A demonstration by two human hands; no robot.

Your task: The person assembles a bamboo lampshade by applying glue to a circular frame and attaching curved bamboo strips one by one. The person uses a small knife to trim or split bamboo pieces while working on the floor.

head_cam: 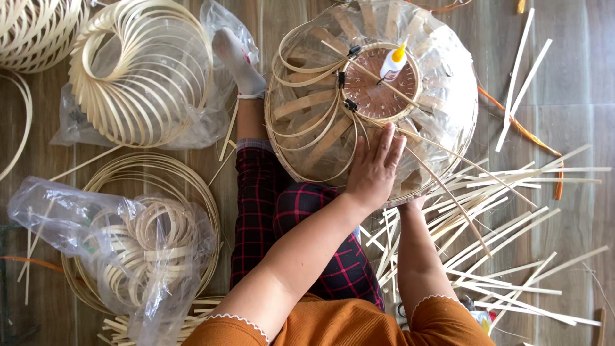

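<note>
The orange blouse [346,323] with white scalloped sleeve edging lay nearest the camera and was cut off by the bottom edge. Both bare forearms extended from it toward the dome-shaped bamboo frame [371,96].

The left hand [375,168] lay flat on the near side of the frame, fingers spread and extended, palm down on the plastic wrap; it grasped nothing. The right hand [413,204] was almost wholly hidden under the frame's near edge; only the wrist and a little of the hand showed, so its degree of opening and any grasp could not be determined.

The frame rested over the person's lap, above the red-and-black checked trousers [275,211]. It was rounded, wrapped in clear plastic, with flat bamboo strips curving from the lower rim up to a ring at the top. Small black clips held strip ends at the ring. A brown disc filled the ring, and a white glue bottle [392,63] with a yellow tip lay on it. Several thin strips stuck out loose to the right.

Loose bamboo strips [500,218] covered the floor to the right. To the left lay coiled bamboo hoops [150,243], partly obscured by a clear plastic bag [77,211]. Farther off, a white-socked foot [237,61] touched a second bundle of hoops [141,70]. A further bamboo piece [32,29] was cut off at the top-left corner.
</note>
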